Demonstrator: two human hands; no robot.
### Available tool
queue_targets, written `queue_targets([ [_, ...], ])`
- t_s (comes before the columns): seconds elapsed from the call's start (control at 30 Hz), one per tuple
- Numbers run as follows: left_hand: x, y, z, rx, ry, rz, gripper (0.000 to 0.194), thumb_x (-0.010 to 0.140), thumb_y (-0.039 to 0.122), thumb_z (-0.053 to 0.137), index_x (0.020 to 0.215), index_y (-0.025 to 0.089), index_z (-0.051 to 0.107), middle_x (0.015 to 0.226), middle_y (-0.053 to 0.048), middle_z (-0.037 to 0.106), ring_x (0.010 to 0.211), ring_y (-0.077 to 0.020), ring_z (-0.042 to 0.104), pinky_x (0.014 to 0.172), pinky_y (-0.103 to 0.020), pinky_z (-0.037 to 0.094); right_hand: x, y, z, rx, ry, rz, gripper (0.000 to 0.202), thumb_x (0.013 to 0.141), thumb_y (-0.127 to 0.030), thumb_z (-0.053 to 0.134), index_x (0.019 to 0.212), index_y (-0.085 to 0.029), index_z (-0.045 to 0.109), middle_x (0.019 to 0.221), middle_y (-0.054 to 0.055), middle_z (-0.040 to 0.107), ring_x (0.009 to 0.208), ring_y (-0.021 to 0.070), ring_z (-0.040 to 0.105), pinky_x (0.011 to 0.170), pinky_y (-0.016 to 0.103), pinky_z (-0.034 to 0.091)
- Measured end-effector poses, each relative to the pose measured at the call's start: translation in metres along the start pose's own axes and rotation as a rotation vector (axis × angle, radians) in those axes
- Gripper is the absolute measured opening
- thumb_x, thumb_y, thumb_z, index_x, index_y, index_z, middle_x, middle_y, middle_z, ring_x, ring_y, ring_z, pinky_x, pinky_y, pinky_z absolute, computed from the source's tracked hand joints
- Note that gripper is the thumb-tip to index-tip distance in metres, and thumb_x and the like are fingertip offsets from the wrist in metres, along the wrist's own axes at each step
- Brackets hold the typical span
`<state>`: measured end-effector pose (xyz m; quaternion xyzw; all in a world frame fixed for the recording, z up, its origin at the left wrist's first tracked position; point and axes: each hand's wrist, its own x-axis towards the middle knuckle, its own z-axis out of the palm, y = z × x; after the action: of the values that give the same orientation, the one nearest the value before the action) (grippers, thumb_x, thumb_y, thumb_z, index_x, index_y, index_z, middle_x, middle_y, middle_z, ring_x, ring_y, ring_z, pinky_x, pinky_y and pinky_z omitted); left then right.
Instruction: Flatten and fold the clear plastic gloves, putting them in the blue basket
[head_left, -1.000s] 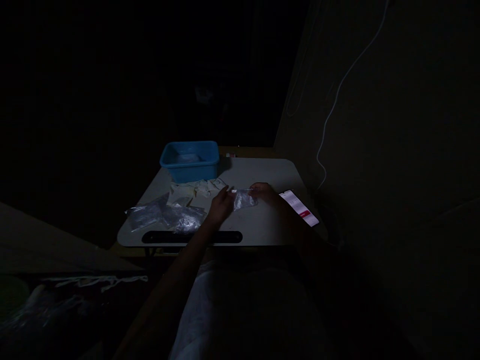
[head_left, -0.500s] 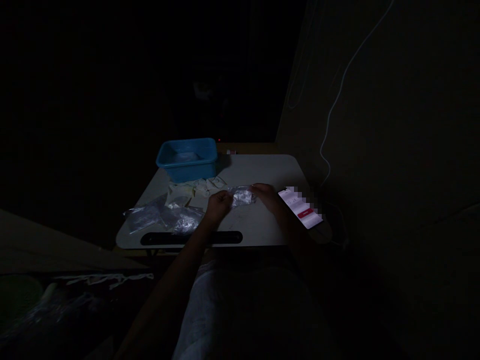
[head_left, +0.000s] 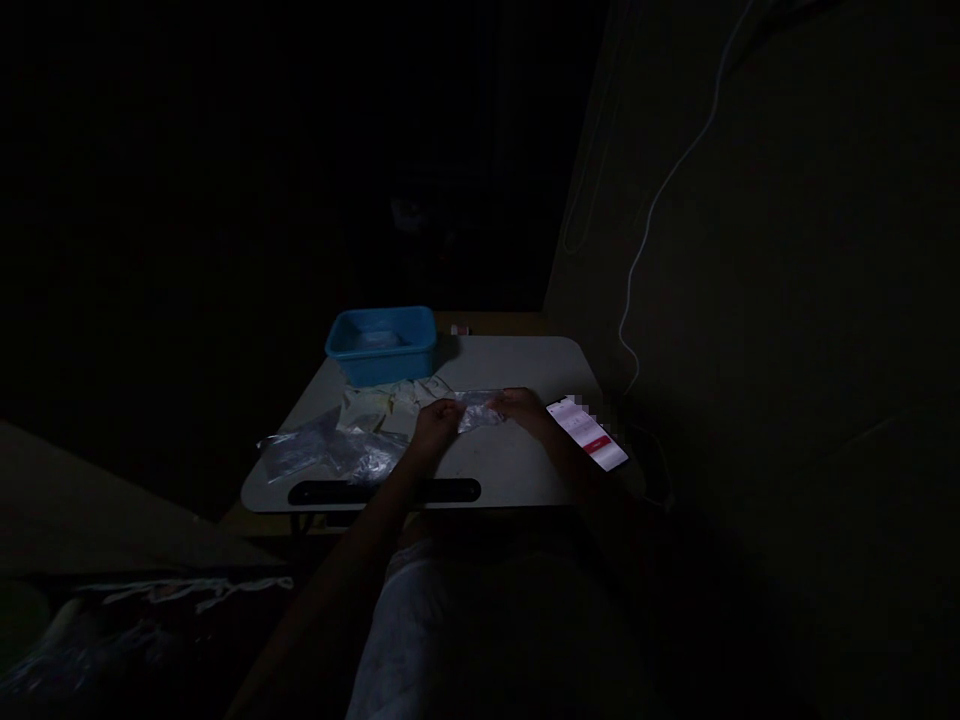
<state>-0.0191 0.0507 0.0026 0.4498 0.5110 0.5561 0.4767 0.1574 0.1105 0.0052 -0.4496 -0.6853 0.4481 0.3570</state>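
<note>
A small clear plastic bag (head_left: pixel 480 412) is stretched between my two hands above the white table (head_left: pixel 517 365). My left hand (head_left: pixel 437 422) pinches its left end, and the fingers of my right hand (head_left: pixel 519 408) are closed on its right side. More clear plastic bags (head_left: pixel 300 447) lie on the table to the left of my left hand. Just behind them is a crumpled pale cloth or wrapper (head_left: pixel 390 400). The dim light hides the details of what the held bag contains.
A blue basin (head_left: pixel 386 365) with something pale inside stands at the table's back left. A lit phone (head_left: pixel 592 435) lies at the right edge. A black slot (head_left: pixel 450 490) runs along the front edge. A white cable (head_left: pixel 649 215) hangs at the right.
The view has shifted, so the table sits lower in the picture. My right hand's fingers have moved inward over the bag's right side. Both hands still hold the bag.
</note>
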Motion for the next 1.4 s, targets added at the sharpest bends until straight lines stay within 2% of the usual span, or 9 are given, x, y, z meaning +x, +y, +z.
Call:
queue_targets([
  [0.13,0.007,0.016,-0.002,-0.044,-0.052,-0.035,0.030,0.047,0.033,0.072,0.063,0.014,0.055,0.047,0.007,0.047,0.041,-0.0046,0.042,0.042,-0.018,0.033,0.005,-0.024,-0.001,0.145,0.040,0.023,0.031,0.053,-0.043,0.066,0.060,-0.014,0.058,0.051,-0.004,0.052,0.049,0.0076,0.046,0.047,0.020,0.034],
  [0.27,0.016,0.042,-0.015,0.033,0.010,0.015,0.026,0.045,0.030,0.071,0.057,0.014,0.054,0.045,0.005,0.051,0.042,-0.0063,0.046,0.044,-0.019,0.037,0.014,-0.057,0.001,0.203,0.032,0.035,0.027,0.050,-0.037,0.067,0.055,-0.014,0.056,0.049,-0.004,0.052,0.046,0.0076,0.045,0.046,0.020,0.033],
  [0.4,0.024,0.072,-0.038,0.015,0.091,0.065,0.025,0.047,0.029,0.070,0.060,0.014,0.056,0.047,0.004,0.054,0.045,-0.0097,0.053,0.050,-0.023,0.045,0.033,-0.095,0.013,0.141,0.045,0.012,0.018,0.057,-0.026,0.062,0.049,-0.014,0.052,0.043,-0.005,0.048,0.042,0.0061,0.041,0.043,0.019,0.029],
  [0.63,0.050,0.110,-0.104,0.125,0.246,0.161,0.020,0.056,0.029,0.063,0.067,0.014,0.058,0.054,0.001,0.059,0.050,-0.0141,0.059,0.058,-0.031,0.051,0.089,-0.151,0.053,0.007,0.077,0.040,0.021,0.068,-0.017,0.058,0.049,-0.015,0.050,0.040,-0.007,0.044,0.039,0.0045,0.040,0.044,0.016,0.030],
  [0.8,0.073,0.125,-0.160,0.465,0.363,0.273,0.023,0.065,0.029,0.053,0.079,0.013,0.063,0.080,-0.009,0.068,0.077,-0.0209,0.064,0.074,-0.034,0.051,0.141,-0.157,0.079,-0.066,0.075,0.146,0.022,0.071,-0.019,0.059,0.052,-0.015,0.049,0.038,-0.007,0.043,0.036,0.0040,0.039,0.041,0.016,0.030],
  [0.93,0.086,0.128,-0.191,0.829,0.226,0.340,0.035,0.075,0.030,0.042,0.098,0.014,0.063,0.106,-0.010,0.065,0.099,-0.0233,0.059,0.088,-0.036,0.045,0.179,-0.147,0.106,-0.142,0.025,0.261,0.021,0.068,-0.016,0.060,0.051,-0.015,0.049,0.034,-0.007,0.041,0.032,0.0049,0.038,0.039,0.017,0.031],
  [1.07,0.102,0.123,-0.203,1.157,0.099,0.382,0.042,0.079,0.031,0.036,0.108,0.014,0.060,0.115,-0.010,0.060,0.113,-0.0249,0.049,0.097,-0.040,0.037,0.205,-0.137,0.130,-0.228,-0.034,0.331,0.023,0.065,-0.012,0.061,0.047,-0.015,0.048,0.030,-0.006,0.040,0.031,0.0061,0.039,0.037,0.018,0.032],
  [1.27,0.116,0.115,-0.188,1.402,-0.204,0.328,0.042,0.085,0.037,0.030,0.099,0.017,0.063,0.113,-0.010,0.061,0.124,-0.0245,0.037,0.100,-0.042,0.031,0.225,-0.124,0.147,-0.311,-0.086,0.310,0.026,0.058,-0.009,0.065,0.040,-0.016,0.048,0.028,-0.005,0.038,0.031,0.0073,0.039,0.038,0.020,0.032],
  [1.4,0.114,0.119,-0.172,1.496,-0.264,0.187,0.042,0.084,0.042,0.031,0.085,0.018,0.066,0.112,-0.011,0.062,0.131,-0.0279,0.024,0.101,-0.053,0.022,0.228,-0.115,0.143,-0.339,-0.101,0.254,0.021,0.058,-0.016,0.067,0.043,-0.016,0.053,0.030,-0.003,0.043,0.035,0.0106,0.045,0.039,0.021,0.034],
])
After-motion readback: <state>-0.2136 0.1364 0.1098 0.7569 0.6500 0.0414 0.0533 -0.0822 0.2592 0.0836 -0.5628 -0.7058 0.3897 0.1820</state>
